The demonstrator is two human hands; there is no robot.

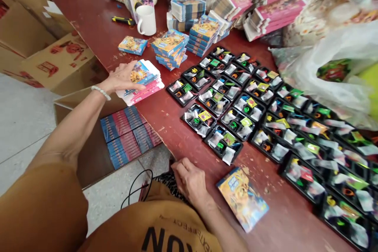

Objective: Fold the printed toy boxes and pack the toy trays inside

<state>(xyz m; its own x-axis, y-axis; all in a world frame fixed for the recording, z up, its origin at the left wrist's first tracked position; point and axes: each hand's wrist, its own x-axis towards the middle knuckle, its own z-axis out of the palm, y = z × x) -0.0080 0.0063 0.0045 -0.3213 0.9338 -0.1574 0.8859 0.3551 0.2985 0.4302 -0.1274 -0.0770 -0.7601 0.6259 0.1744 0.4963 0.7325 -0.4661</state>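
My left hand [125,78], with a beaded bracelet at the wrist, is on a small pile of flat blue and pink cartons [144,90] at the table's left edge, its fingers wrapped over the top ones. Curled near the front edge, my right hand [189,177] has its fingers folded in, and nothing shows in it. Right of it lies a blue and yellow box [243,199]. Beyond the left hand are a single box [132,45] and a stack of similar boxes [170,43]. Black trays with small colourful pieces [199,119] cover the table's right part.
A white mug [146,20] and a yellow-black cutter [123,20] stand and lie at the back left. Pink and blue carton bundles [279,8] and plastic bags [330,59] line the back. Below the left edge, an open carton holds packed boxes [126,134].
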